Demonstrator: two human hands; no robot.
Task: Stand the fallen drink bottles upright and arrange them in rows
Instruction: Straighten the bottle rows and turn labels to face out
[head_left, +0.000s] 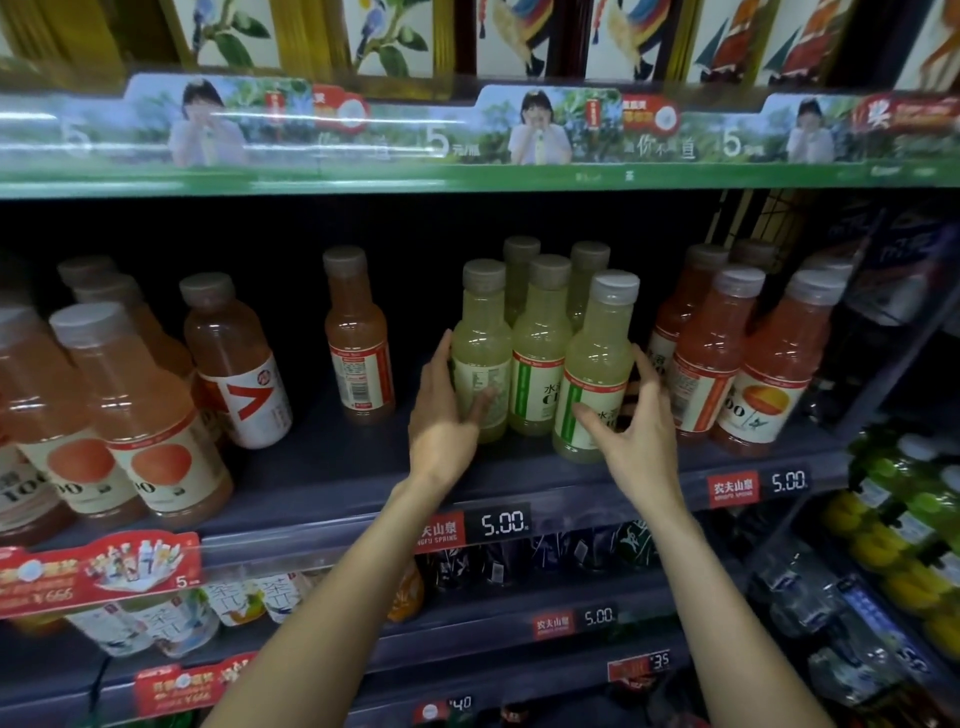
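Bracketing the cluster of pale green juice bottles, the left hand (448, 415) lies with straight fingers against the leftmost bottle (480, 353), thumb on its label. The right hand (636, 421), fingers spread and lightly bent, cups the front bottle (597, 369). All stand upright, long axes vertical, between the palms. The lone pink bottle (358, 338) stands apart, nearer the left hand.

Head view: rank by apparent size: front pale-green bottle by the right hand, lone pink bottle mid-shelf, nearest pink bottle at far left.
1. Nearest pink bottle at far left, enlarged by nearness and wide-angle stretch.
2. Front pale-green bottle.
3. Lone pink bottle, set further back.
True sizes are probably alike.
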